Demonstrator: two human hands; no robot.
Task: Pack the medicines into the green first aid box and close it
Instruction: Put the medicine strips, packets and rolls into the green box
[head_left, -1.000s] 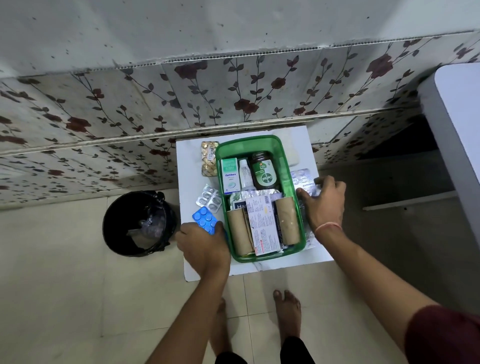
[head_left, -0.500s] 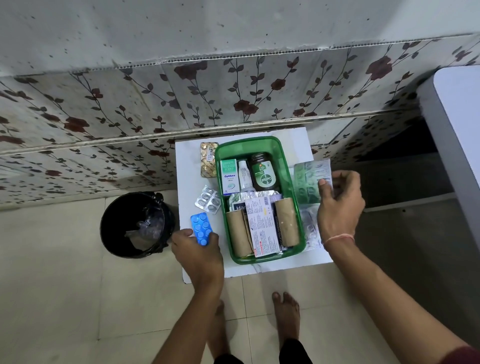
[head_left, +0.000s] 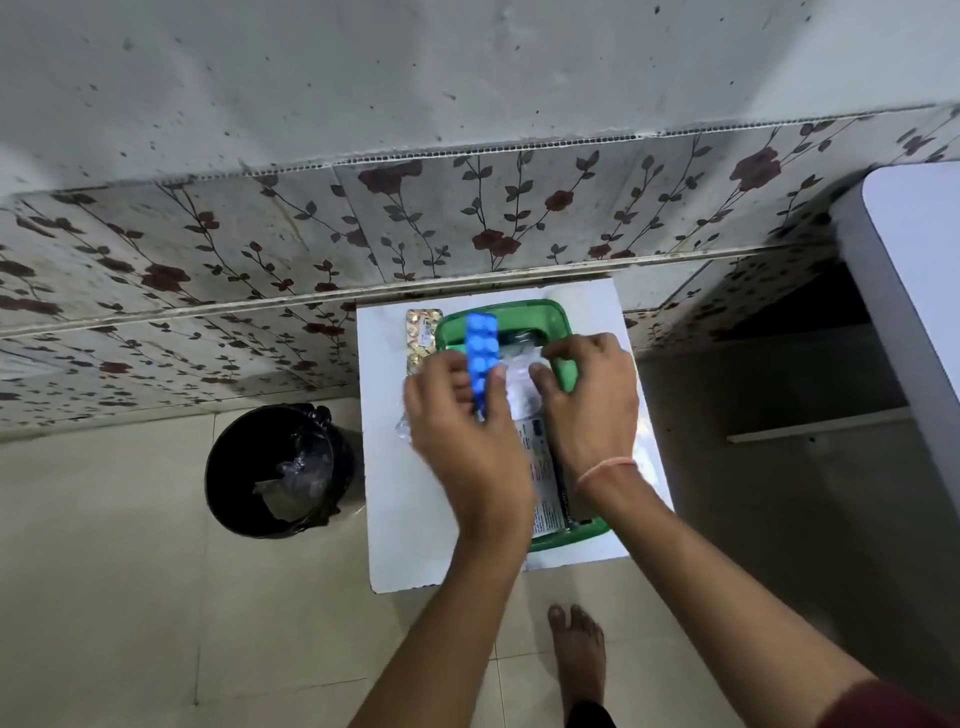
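Centrally in the head view, both hands cover most of the green first aid box (head_left: 556, 325) on the white table (head_left: 395, 493). Left hand (head_left: 467, 431) pinches a blue blister strip (head_left: 482, 353); right hand (head_left: 589, 400) seems to clasp a blurred silvery strip (head_left: 519, 379), hiding the contents.

Both hands (head_left: 524, 415) crowd over the green box (head_left: 563, 364), blocking its opening. The surface (head_left: 395, 519) lies bare along its left edge and near-left corner. A gold pill strip (head_left: 422, 338) occupies the far-left corner; the wall stands just behind.
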